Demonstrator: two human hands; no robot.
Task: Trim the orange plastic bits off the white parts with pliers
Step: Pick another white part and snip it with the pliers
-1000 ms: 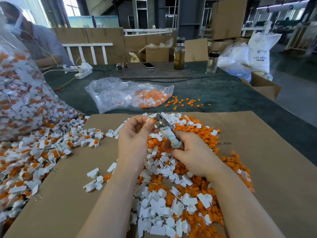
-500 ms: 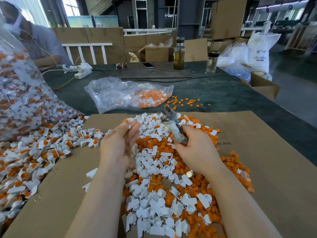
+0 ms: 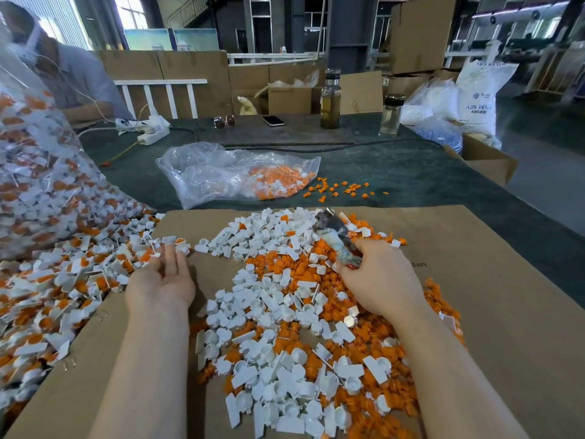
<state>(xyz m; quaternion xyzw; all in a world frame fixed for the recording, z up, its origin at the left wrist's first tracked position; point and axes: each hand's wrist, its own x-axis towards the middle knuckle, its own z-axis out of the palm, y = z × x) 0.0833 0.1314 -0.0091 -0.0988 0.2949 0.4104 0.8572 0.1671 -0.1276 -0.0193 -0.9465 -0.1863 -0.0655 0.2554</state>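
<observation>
Orange bits are held in the clear bag at twelve o'clock, while the pliers are gripped by the right hand and the left hand is spread, palm up.

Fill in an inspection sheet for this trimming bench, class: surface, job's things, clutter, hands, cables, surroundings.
Surface: brown cardboard sheet on a dark green table.
Job's things: trimmed white parts mixed with orange bits in the centre; untrimmed pile on the left; pliers.
Clutter: clear bag, two bottles, phone, sunglasses.
Hands: left hand open at the untrimmed pile; right hand grips the pliers.
Cables: power strip, black cable.
Surroundings: cardboard boxes, white sack, another person.
</observation>
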